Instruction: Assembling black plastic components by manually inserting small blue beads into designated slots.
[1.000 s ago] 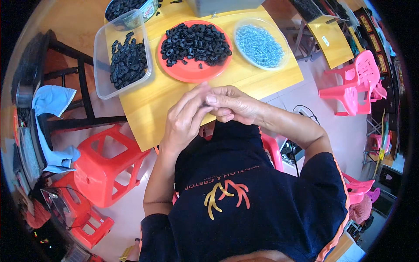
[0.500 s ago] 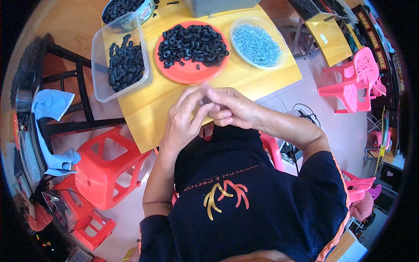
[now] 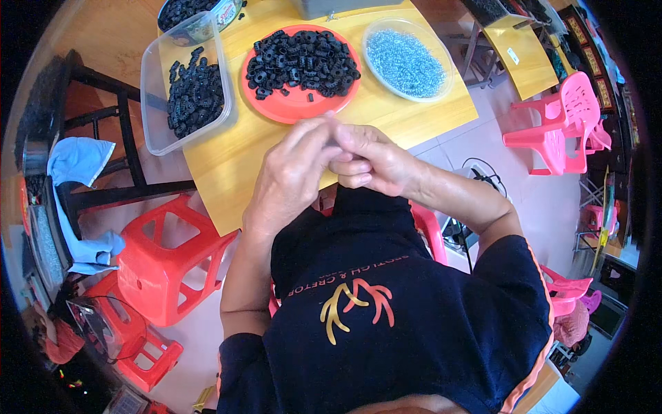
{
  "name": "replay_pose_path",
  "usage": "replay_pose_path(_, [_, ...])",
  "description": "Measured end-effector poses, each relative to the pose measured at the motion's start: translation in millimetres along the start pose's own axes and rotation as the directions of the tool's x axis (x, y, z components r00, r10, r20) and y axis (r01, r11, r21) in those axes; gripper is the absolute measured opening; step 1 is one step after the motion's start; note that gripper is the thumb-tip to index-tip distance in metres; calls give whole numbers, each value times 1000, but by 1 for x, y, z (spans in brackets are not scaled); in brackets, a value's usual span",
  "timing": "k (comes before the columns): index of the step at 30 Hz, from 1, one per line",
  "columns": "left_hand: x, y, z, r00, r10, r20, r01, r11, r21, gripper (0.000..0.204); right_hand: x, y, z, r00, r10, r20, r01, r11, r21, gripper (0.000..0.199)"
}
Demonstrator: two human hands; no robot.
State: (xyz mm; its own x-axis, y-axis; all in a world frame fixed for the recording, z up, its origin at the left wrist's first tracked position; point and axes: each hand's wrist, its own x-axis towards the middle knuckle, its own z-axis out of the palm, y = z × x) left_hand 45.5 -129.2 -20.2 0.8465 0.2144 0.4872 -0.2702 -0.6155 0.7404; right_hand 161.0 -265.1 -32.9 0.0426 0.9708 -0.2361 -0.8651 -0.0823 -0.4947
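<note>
My left hand [image 3: 295, 162] and my right hand [image 3: 376, 159] meet over the near edge of the table, fingers pinched together. Whatever sits between the fingertips is hidden by them. Just beyond lies a red plate [image 3: 276, 109] heaped with small black ring-shaped plastic parts [image 3: 303, 63]. To its left stands a clear plastic tub [image 3: 163, 143] with black toothed parts [image 3: 196, 100] inside. On the right, a round clear container [image 3: 445, 86] is filled with small pale-blue, shiny pieces [image 3: 405, 63].
A round tin [image 3: 226, 12] of black parts and a grey box [image 3: 348, 7] stand at the table's far side. Red stools [image 3: 165, 276] are at the left, beside a black frame [image 3: 131, 138] with a blue cloth [image 3: 81, 162]. Pink chairs [image 3: 552, 138] stand at the right.
My left hand has turned, so its back shows more and its fingers lie closer to the right hand. The table and its containers appear slightly higher in the picture.
</note>
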Motion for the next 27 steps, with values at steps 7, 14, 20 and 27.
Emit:
replay_pose_path(7, [-2,-6,-3,999,-47,-7,47,998,36,24,-2,-9,1,1000,15,-25,-18,994,-112,32])
replay_pose_path(14, [9,-37,-75,963,-29,-268,138,906,400,29,10,-63,-28,762,-558,328,15,-491,-871,14])
replay_pose_path(20, [12,-41,-88,916,-12,-400,262,773,578,41,26,-86,-35,866,-397,304,-125,-760,-638,17])
replay_pose_path(27, [0,-19,-40,927,-104,-360,198,951,237,32,40,-96,-46,886,-234,401,-1,-865,-502,13])
